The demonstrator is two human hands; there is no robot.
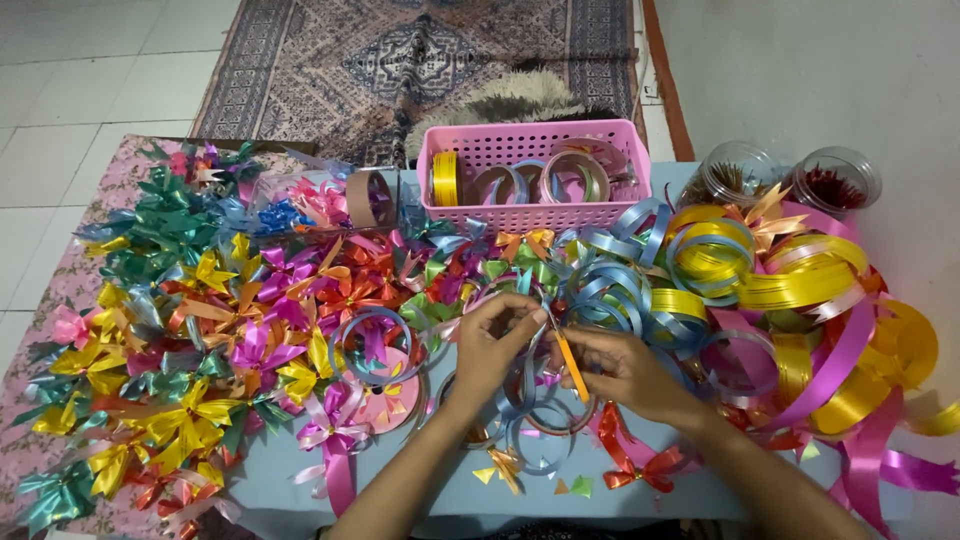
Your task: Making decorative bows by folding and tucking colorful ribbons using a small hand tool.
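My left hand [492,345] pinches a strip of light blue ribbon [530,400] that loops down over the pale blue table top [440,490]. My right hand [620,372] holds a slim tool with an orange handle [570,365], probably scissors, against the same ribbon. Both hands meet at the middle of the table. Small cut scraps [575,487] lie below them. An orange ribbon bow [640,465] lies under my right forearm.
Piles of finished ribbon bows [200,330] in many colours cover the left. Loose yellow, pink and blue ribbon coils [780,290] heap on the right. A pink basket [530,170] of ribbon rolls and two clear jars [835,180] stand behind. A patterned rug [420,60] lies beyond.
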